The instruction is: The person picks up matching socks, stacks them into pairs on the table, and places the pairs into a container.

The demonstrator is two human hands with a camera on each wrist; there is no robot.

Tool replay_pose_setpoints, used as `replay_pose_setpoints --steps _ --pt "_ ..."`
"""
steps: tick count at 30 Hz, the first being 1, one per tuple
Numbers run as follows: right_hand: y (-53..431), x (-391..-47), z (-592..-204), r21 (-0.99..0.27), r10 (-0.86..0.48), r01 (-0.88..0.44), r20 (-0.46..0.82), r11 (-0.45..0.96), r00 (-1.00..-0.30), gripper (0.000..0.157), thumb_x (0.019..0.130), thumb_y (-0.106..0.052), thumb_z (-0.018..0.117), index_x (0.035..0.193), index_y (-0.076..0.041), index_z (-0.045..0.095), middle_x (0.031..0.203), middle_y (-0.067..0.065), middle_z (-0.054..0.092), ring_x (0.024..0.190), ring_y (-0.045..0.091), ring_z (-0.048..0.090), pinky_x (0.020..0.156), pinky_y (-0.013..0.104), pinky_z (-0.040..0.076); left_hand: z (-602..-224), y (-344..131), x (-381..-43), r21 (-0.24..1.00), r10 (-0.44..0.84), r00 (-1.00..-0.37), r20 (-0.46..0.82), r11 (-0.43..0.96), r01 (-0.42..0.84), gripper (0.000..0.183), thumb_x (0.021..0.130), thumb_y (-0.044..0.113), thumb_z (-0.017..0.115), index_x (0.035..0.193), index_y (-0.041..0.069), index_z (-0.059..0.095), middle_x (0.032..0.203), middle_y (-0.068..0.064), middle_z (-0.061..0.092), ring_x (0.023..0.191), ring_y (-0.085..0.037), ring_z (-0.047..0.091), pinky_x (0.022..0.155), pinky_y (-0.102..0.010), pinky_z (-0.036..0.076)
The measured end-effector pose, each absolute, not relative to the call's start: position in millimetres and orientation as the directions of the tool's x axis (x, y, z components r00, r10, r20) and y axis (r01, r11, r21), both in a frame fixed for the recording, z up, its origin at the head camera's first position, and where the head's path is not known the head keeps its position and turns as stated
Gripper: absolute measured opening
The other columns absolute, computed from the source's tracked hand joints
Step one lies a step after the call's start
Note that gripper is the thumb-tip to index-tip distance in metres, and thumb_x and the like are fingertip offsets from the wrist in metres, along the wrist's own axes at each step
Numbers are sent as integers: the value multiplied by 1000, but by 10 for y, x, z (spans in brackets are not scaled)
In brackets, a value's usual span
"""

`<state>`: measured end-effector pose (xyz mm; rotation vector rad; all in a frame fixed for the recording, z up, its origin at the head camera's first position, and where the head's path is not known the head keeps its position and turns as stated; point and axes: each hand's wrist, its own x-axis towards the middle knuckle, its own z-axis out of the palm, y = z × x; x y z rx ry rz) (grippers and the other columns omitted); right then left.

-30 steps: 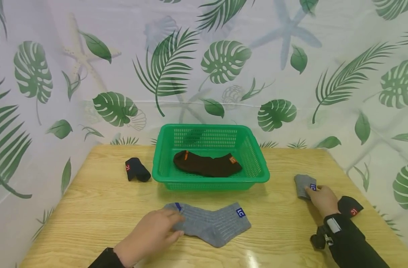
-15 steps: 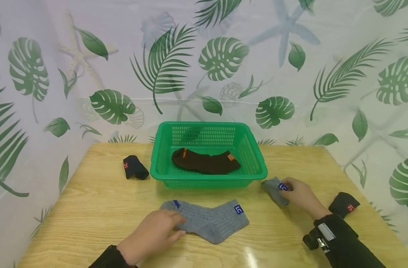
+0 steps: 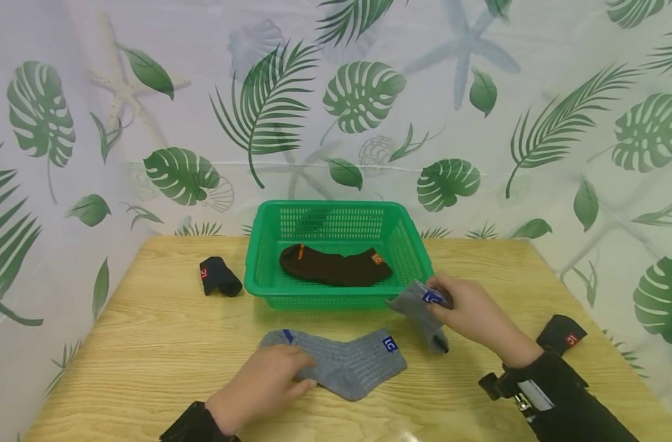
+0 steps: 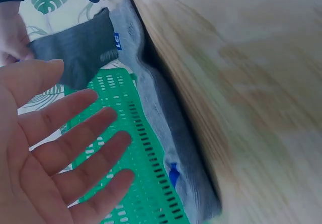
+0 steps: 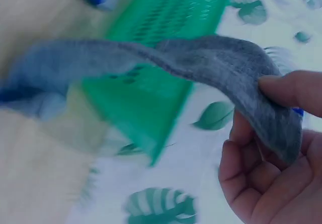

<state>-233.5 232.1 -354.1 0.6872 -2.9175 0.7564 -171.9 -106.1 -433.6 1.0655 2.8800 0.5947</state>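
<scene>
My right hand (image 3: 474,310) pinches the raised grey sock (image 3: 415,304), likely light and floppy, by its cuff (image 5: 276,126), best hold; left hand (image 3: 264,380) spread.

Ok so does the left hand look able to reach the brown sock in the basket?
Probably yes: the left hand holds nothing, the green basket is open-topped, and nothing lies over the brown sock. The hand need only lift over the basket's near side.
</scene>
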Motion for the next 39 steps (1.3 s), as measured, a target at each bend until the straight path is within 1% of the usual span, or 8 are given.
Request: replay_pose_setpoints --steps 8,13,17,25,29,33,36,39 --pt "1928 -2166 -3316 -458 -446 -551 324 698 -834 20 87 1 65 103 -6 54 84 2 60 61 9 44 52 26 39 -4357 -958 -1786 641 589 -808 12 615 458 24 94 29 65 109 11 71 104 1 70 96 -15 65 82 -32 52" --pt "1725 -2057 -3183 -454 -510 -668 432 590 -744 24 86 3 67 102 -9 54 83 -2 60 59 3 42 50 23 38 -4375 -897 -1847 889 568 -820 -66 407 211 29 98 29 58 112 6 69 104 -1 70 93 -17 65 78 -32 53" --pt "1577 -1988 -3088 -458 -558 -745 494 484 -666 28 86 5 66 105 -11 53 86 -4 60 63 3 44 52 22 41 -4398 -824 -1848 981 566 -810 -153 184 -57 39 103 30 49 113 -5 64 100 -10 71 86 -20 68 74 -37 56" --pt "1362 -1799 -2947 -500 -684 -838 533 220 -498 34 83 14 50 105 -12 51 86 -5 49 72 6 43 60 25 39 -4552 -681 -1719 835 735 -600 -314 -86 -543 87 98 67 21 117 -7 61 106 -19 70 85 -16 69 76 -32 55" --pt "1274 -1701 -2916 -387 -745 -919 591 74 -309 32 80 13 48 101 -11 54 95 -3 55 83 9 49 73 23 43 -4568 -643 -1699 602 836 -495 -239 -272 -751 79 99 66 21 125 2 60 115 -13 67 100 -17 66 82 -28 53" --pt "1239 -1613 -2909 -240 -770 -970 626 -39 -124 20 91 3 43 96 -11 56 101 0 53 93 14 49 83 26 41 -4524 -661 -1704 475 749 -616 -245 -461 -749 60 99 62 27 109 14 62 104 1 67 95 -10 63 82 -21 49" --pt "1280 -1559 -2930 -105 -757 -992 643 64 -116 26 97 -5 37 90 -17 59 96 1 47 89 17 42 82 27 32 -4494 -720 -1747 468 616 -723 -313 -563 -682 40 101 53 38 104 18 57 98 7 65 91 -6 61 85 -22 46" --pt "1364 -1559 -3001 19 -729 -976 668 216 -148 34 100 -8 35 86 -20 64 83 -2 41 77 15 34 75 27 23 -4472 -810 -1810 455 519 -787 -335 -643 -617 24 102 35 43 118 17 46 105 6 62 98 -8 58 90 -25 43"
